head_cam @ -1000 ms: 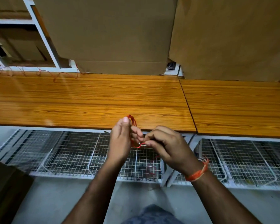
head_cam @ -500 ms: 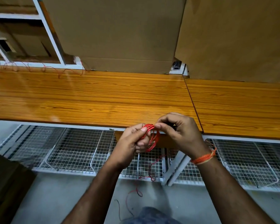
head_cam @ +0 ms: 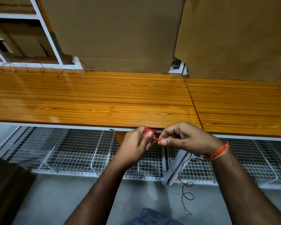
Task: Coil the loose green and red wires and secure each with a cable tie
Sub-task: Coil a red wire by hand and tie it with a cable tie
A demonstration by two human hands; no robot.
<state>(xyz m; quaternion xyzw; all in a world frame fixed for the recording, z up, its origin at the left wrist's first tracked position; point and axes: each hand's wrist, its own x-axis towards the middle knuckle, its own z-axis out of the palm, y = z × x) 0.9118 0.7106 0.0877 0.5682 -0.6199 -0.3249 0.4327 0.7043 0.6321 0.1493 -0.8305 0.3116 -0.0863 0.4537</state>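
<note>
Left hand (head_cam: 134, 144) gripping red wire coil (head_cam: 148, 133), mostly hidden behind fingers; right hand (head_cam: 183, 138) pinching its end

A bright red wire coil (head_cam: 149, 132) is showing at six o'clock. An orange thread band (head_cam: 218, 151) is circling a wrist at four o'clock. The orange-brown, wood-grained tabletop (head_cam: 94, 98) is gleaming above white wire-grid racks (head_cam: 71, 151); plain brown cardboard (head_cam: 120, 33) is filling twelve o'clock.
</note>
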